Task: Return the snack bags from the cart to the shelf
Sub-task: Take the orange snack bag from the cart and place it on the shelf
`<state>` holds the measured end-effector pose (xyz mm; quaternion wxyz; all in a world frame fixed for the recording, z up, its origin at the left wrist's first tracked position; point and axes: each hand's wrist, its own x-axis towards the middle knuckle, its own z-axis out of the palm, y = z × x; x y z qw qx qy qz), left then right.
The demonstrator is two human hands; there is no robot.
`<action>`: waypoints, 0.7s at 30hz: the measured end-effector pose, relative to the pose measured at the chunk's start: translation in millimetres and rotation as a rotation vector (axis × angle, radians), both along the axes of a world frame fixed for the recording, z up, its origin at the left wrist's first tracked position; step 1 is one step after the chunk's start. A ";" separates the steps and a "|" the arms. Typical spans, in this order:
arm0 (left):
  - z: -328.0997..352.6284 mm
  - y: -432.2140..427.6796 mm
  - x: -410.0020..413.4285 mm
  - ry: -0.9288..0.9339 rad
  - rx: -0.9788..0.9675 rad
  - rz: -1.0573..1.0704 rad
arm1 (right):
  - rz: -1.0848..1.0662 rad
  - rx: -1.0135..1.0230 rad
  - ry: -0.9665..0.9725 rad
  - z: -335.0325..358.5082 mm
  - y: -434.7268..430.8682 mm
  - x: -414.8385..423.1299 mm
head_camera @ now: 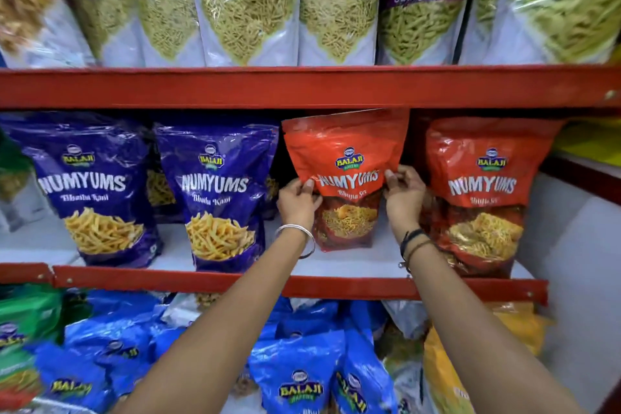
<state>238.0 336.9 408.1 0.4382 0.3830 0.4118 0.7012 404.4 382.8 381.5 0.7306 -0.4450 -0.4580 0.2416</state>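
Pinching the red Numyums Bhujia Sev pouch (344,178) at both side edges, left hand (297,200) and right hand (403,197) are steadying it; light, crinkly, probably slippery.

1 head-worn camera faces the shelf (302,87) straight on from close range, looking slightly down, both forearms reaching in from the bottom edge.

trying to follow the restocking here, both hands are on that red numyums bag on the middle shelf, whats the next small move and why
Probably settle it upright and let go. The left hand and right hand pinch the red Numyums bag by its sides; its base seems to rest on the middle shelf, beside a matching red bag, tilting slightly left.
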 end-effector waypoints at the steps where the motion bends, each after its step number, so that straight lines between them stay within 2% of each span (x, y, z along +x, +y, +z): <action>1: 2.1 6.9 0.1 0.007 -0.008 -0.004 | 0.015 -0.003 0.015 -1.5 10.1 1.2; 4: -0.7 23.6 -0.8 0.094 -0.010 0.012 | 0.045 -0.080 0.042 9.7 4.9 -3.5; 7: -17.2 20.0 -3.5 0.340 -0.011 0.089 | 0.112 -0.175 -0.042 20.8 -30.3 -11.7; 12: -40.5 2.0 -3.5 0.607 -0.103 -0.208 | 0.298 -0.476 -0.146 -0.1 -55.6 -14.4; 15: -42.9 1.8 -9.3 0.658 -0.132 -0.259 | 0.274 -0.522 -0.145 -7.7 -57.2 -16.3; 21: -36.6 -27.8 -15.5 0.733 -0.090 -0.271 | 0.121 -0.477 -0.227 -16.7 -80.1 -12.5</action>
